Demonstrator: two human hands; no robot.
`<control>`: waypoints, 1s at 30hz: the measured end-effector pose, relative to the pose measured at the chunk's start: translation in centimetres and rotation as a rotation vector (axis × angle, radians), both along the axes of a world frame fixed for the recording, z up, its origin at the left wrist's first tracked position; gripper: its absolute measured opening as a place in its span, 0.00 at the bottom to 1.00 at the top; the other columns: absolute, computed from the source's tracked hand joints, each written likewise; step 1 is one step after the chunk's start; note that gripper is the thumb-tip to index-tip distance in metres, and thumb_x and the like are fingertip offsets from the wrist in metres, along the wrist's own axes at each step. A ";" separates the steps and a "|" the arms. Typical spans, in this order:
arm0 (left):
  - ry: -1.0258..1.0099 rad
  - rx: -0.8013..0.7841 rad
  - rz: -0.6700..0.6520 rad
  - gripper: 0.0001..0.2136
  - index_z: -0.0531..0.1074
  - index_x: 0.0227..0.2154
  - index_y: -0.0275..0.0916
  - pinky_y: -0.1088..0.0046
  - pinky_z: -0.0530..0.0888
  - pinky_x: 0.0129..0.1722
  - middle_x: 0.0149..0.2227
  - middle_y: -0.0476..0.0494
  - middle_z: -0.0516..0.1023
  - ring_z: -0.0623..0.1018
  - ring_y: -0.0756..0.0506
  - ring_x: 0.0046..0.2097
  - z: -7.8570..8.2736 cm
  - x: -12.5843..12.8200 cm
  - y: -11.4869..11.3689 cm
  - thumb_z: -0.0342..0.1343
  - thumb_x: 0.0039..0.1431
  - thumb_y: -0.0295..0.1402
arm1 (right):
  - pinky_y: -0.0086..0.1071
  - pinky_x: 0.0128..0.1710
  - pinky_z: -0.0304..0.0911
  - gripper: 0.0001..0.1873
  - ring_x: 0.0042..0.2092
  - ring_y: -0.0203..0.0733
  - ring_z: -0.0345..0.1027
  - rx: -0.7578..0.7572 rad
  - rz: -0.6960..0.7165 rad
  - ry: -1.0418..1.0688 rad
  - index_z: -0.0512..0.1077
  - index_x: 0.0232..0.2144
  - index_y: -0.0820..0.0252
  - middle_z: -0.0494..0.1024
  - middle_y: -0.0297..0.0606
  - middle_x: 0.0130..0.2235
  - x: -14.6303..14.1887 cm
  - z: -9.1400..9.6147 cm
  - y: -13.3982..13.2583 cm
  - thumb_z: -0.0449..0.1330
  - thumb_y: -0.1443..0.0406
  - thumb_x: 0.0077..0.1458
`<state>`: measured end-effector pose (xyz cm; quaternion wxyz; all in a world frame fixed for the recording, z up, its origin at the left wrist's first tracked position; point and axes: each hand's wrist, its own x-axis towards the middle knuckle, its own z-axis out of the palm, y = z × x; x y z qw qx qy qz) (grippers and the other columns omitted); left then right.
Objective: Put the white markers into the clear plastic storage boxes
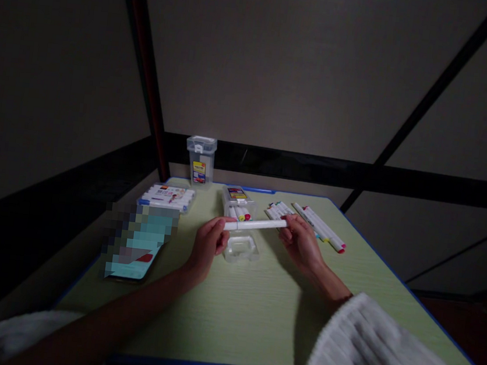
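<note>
A white marker (260,225) is held sideways above the table, one end in each hand. My left hand (209,243) pinches its left end, and my right hand (301,242) grips the right end. Just behind the marker lies a clear plastic case (247,203) with several markers in it, their coloured ends facing me. Its opened clear lid (241,251) rests on the table below the held marker. To the right of the case, loose white markers (324,228) with coloured ends lie in a group, partly hidden by my right hand.
A tall clear container (200,162) with a latched lid stands at the back left. In front of it lies a flat box of markers (168,197). A phone (141,247) with a lit screen is at the left. The pale green table (227,327) has blue edges; walls rise behind it.
</note>
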<state>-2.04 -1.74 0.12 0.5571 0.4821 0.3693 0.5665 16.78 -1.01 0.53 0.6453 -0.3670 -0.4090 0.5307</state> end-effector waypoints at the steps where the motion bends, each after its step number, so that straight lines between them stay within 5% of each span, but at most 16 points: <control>1: 0.013 0.003 -0.002 0.16 0.69 0.33 0.32 0.80 0.47 0.14 0.13 0.58 0.56 0.53 0.57 0.14 0.0 0.0 0.0 0.50 0.49 0.41 | 0.24 0.14 0.40 0.13 0.16 0.27 0.43 -0.004 0.002 0.005 0.63 0.20 0.59 0.53 0.24 0.13 0.0 -0.1 0.0 0.62 0.59 0.40; 6: 0.032 -0.002 -0.053 0.16 0.66 0.37 0.34 0.81 0.49 0.13 0.17 0.56 0.61 0.56 0.57 0.15 0.0 0.0 -0.3 0.51 0.48 0.39 | 0.24 0.13 0.38 0.15 0.15 0.27 0.39 -0.038 0.012 0.002 0.59 0.16 0.58 0.51 0.23 0.11 0.3 -0.5 0.3 0.61 0.59 0.42; 19: 0.104 0.153 -0.086 0.10 0.64 0.29 0.38 0.83 0.55 0.14 0.20 0.56 0.61 0.60 0.56 0.18 0.2 0.4 -1.5 0.49 0.50 0.40 | 0.24 0.11 0.34 0.17 0.12 0.24 0.38 -0.200 0.021 0.023 0.59 0.16 0.59 0.49 0.21 0.09 0.4 -1.0 0.3 0.61 0.57 0.41; 30: 0.157 0.113 0.030 0.12 0.58 0.23 0.39 0.82 0.51 0.12 0.12 0.60 0.56 0.55 0.57 0.12 0.3 0.3 -0.6 0.45 0.53 0.41 | 0.23 0.12 0.35 0.15 0.13 0.24 0.39 -0.126 0.036 -0.018 0.60 0.16 0.60 0.52 0.21 0.09 -0.1 -1.1 0.1 0.62 0.59 0.40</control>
